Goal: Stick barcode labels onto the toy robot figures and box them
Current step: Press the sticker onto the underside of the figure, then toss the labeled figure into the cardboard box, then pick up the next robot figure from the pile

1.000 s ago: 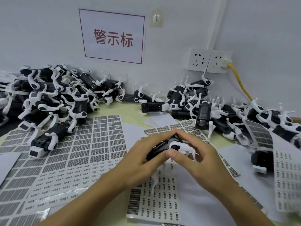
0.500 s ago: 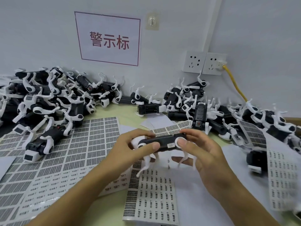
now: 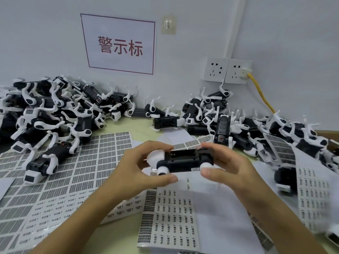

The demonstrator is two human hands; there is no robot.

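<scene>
A person is holding a black-and-white toy robot figure [image 3: 183, 163] lengthwise between both hands, above the label sheets spread over the worktable [image 3: 141, 128]. The left hand [image 3: 139, 169] is gripping the figure's white end, fingers curled over the top and thumb underneath; the right hand [image 3: 229, 168] is gripping the opposite end, thumb pressing against a white leg joint. A small white barcode label [image 3: 195, 169] is showing on the figure's lower edge, close to the right thumb.

Directly beneath the held figure, a sheet of small barcode labels [image 3: 168, 220] is lying partly peeled, its right portion bare backing paper. To the left of the figure, a large sheet of grey labels [image 3: 88, 162] is covering the table. Behind and to the left of the figure, a heap of unboxed figures [image 3: 55, 114] is piling against the wall; behind and to the right, a second heap [image 3: 238, 123] is spreading toward the table's edge. On the wall above the figure, a red-bordered sign [image 3: 120, 44] is hanging, with two wall sockets [image 3: 227, 70] to its right and a yellow cable [image 3: 260, 94] plugged into one.
</scene>
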